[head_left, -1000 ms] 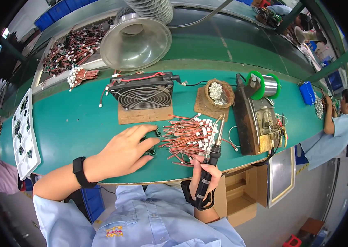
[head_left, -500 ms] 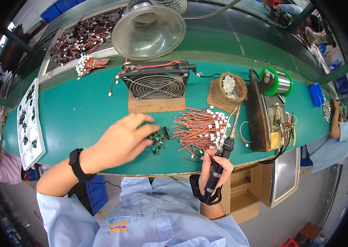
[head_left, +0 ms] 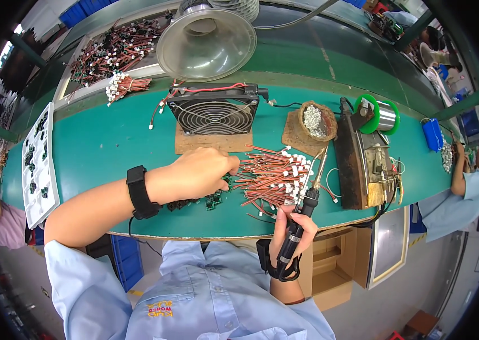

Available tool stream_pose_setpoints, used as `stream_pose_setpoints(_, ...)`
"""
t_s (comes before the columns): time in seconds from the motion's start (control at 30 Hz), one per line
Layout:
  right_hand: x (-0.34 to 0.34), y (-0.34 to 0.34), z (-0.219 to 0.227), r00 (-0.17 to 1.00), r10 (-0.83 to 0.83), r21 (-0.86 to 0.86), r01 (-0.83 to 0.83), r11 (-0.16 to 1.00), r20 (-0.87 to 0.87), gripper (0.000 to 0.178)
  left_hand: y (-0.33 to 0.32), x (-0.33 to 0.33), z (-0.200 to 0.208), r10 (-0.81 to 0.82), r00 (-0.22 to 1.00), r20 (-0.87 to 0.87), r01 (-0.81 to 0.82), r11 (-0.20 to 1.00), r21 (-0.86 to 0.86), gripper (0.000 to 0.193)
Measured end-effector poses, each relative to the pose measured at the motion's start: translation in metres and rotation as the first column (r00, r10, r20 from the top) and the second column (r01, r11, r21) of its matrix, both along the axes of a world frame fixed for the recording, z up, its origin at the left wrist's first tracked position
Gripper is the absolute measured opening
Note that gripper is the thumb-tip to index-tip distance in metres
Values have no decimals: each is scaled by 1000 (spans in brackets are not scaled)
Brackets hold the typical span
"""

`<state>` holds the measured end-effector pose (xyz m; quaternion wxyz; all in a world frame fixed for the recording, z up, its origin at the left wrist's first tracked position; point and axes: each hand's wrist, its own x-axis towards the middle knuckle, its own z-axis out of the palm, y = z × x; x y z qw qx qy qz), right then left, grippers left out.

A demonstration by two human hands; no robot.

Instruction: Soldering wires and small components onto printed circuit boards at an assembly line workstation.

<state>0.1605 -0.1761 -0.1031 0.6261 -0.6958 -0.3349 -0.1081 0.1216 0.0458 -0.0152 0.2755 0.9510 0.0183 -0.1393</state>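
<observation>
Green matting covers a long workbench (head_left: 109,141) in a workshop where other people are seated at both ends. On it the left hand (head_left: 197,173) is laid palm down, its fingertips drawn together on small dark circuit boards (head_left: 214,198) beside the heap of thin red wires with white plugs (head_left: 273,175); whether a board is actually pinched cannot be told, since the hand covers the contact. These boards are judged light, stiff and fragile, best taken by their edges, while the wires are limp, tangle easily and are better lifted by a plug. The right hand (head_left: 290,232) is wrapped firmly around the black handle of a soldering iron (head_left: 307,195), whose metal tip points away from the body over the wire heap, just right of the left fingertips. Beyond the left hand a black wire-guarded fan (head_left: 214,113) sits on a cardboard square, with a clear funnel-shaped extraction hood (head_left: 205,42) behind it. To the right of the iron a brown tip-cleaner pot (head_left: 316,120), a green solder spool (head_left: 384,116) and a dark metal fixture (head_left: 364,164) crowd the reach; a white tray of parts (head_left: 35,164) lies far left.
</observation>
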Motion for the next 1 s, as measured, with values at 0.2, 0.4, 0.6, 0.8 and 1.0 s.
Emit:
stream_pose_setpoints(0.2, 0, -4, 6, 996, 54, 6, -54, 999, -71, 36, -9, -36, 27, 27, 968, 249, -28, 1000, 2, 16)
stream_pose_setpoints(0.4, -7, -7, 18, 957, 123, 68, -109, 992, -262, 39, -38, -102, 44, 291, 917, 274, -234, 946, -223, 20)
stream_pose_setpoints(0.6, -22, 0, 47, 912, 264, 26, -269, 963, -314, 40, -45, -123, 18, 453, 845, 284, -279, 827, -489, 28)
stream_pose_setpoints(0.8, -31, 15, 65, 915, 374, -65, -386, 920, -150, 40, -72, -116, -7, 722, 692, -15, -292, 262, -920, 22)
stream_pose_setpoints(1.0, -48, 26, 73, 861, 441, -58, -469, 881, -252, 40, -69, -124, -16, 716, 693, -87, -116, -8, -993, 22)
